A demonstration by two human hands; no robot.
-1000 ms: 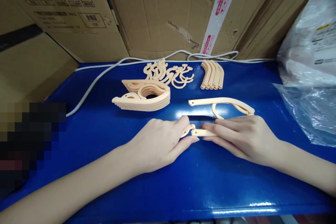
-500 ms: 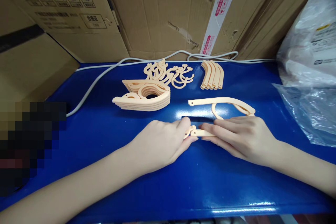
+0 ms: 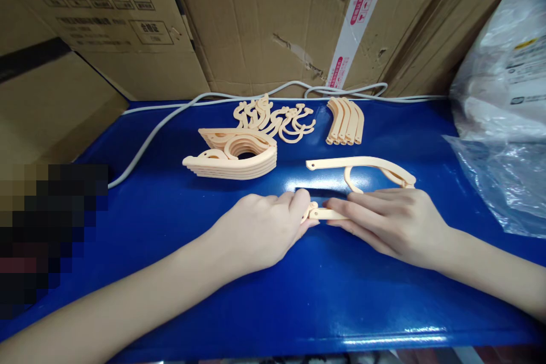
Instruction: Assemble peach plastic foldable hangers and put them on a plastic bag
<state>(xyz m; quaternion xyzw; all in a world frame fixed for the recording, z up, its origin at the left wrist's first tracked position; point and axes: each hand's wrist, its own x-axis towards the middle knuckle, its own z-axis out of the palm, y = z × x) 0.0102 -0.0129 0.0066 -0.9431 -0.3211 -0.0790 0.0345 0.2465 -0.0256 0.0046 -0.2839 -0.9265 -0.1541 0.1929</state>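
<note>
My left hand [image 3: 260,230] rests on the blue table [image 3: 179,250] with its fingers pinched on a small peach plastic piece [image 3: 307,211]. My right hand [image 3: 390,224] lies flat over a peach hanger part [image 3: 362,166], its fingers pressing the part's near arm against the table. The small piece meets the end of that arm between my two hands. The rest of the small piece is hidden under my left fingers.
A stack of peach hanger bodies [image 3: 234,159], a heap of hooks [image 3: 277,118] and a row of curved arms [image 3: 345,122] lie further back. A white cable [image 3: 170,119] runs along the rear. Cardboard boxes [image 3: 264,17] stand behind; a plastic bag [image 3: 503,102] sits at right.
My left hand has slid slightly right, bringing the small piece up against the end of the hanger arm. My right hand has stayed put.
</note>
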